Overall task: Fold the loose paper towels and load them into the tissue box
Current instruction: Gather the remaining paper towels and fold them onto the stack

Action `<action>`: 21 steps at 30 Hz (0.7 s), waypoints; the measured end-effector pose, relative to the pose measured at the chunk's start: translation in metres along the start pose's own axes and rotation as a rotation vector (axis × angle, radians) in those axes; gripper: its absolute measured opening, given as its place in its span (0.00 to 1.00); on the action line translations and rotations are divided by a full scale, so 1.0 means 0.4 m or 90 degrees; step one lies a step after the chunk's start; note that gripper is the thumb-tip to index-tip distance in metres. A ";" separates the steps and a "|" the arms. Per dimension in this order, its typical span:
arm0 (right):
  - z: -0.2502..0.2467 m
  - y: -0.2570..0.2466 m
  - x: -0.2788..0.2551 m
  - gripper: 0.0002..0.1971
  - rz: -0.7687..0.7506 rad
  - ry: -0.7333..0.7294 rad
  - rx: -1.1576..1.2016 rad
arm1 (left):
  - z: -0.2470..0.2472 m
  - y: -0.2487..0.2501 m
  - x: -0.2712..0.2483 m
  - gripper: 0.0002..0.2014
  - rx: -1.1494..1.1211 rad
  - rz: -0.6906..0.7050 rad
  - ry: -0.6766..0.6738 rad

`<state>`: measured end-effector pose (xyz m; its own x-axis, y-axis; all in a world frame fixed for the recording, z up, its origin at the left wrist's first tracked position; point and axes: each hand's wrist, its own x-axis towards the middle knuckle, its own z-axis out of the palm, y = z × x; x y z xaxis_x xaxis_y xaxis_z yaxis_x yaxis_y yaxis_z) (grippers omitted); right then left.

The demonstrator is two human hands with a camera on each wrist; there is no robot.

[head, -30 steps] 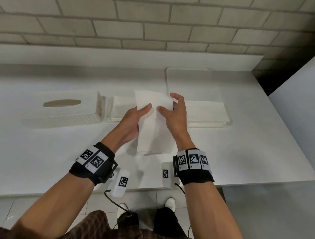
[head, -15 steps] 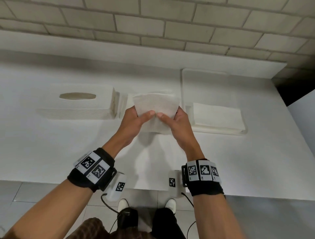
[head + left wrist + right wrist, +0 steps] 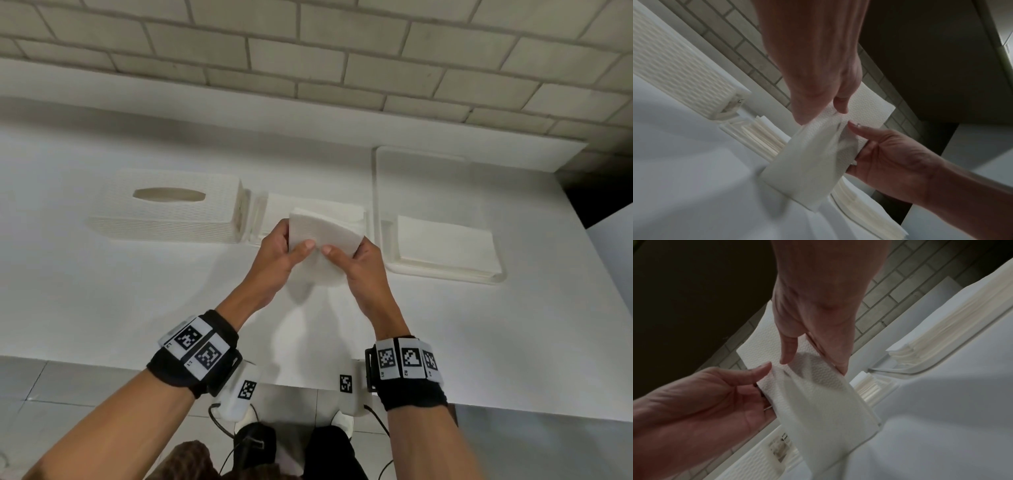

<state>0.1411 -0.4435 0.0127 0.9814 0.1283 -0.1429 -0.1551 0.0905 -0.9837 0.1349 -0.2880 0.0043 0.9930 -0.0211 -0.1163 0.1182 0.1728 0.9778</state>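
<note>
I can make out no readable words or brand names from here. The white tag plates on the black left wristband (image 3: pixel 194 346) and black right wristband (image 3: pixel 407 359) carry black-and-white square marker patterns with tiny characters beneath, too small to read. The white textured tissue box (image 3: pixel 168 205) shows no lettering.

Both forearms reach forward to mid-frame; the left hand (image 3: pixel 279 251) and right hand (image 3: pixel 359 263) meet there, thumbs nearly touching, fingers curled in a pinch.
</note>
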 end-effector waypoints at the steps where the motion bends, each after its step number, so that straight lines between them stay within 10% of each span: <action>1: -0.001 -0.001 0.000 0.16 -0.002 0.000 0.002 | -0.002 0.000 0.001 0.22 0.003 0.001 -0.007; 16: -0.050 -0.118 0.033 0.03 -0.013 -0.105 -0.340 | -0.025 0.091 0.056 0.06 0.338 -0.011 -0.132; 21: -0.124 -0.088 0.016 0.08 -0.003 0.005 -0.147 | -0.119 0.104 0.054 0.11 0.243 -0.088 -0.100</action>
<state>0.1585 -0.4947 0.0409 0.9829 0.1214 -0.1383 -0.1214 -0.1368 -0.9831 0.1613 -0.2344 0.0342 0.9523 -0.1728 -0.2514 0.2121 -0.2176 0.9527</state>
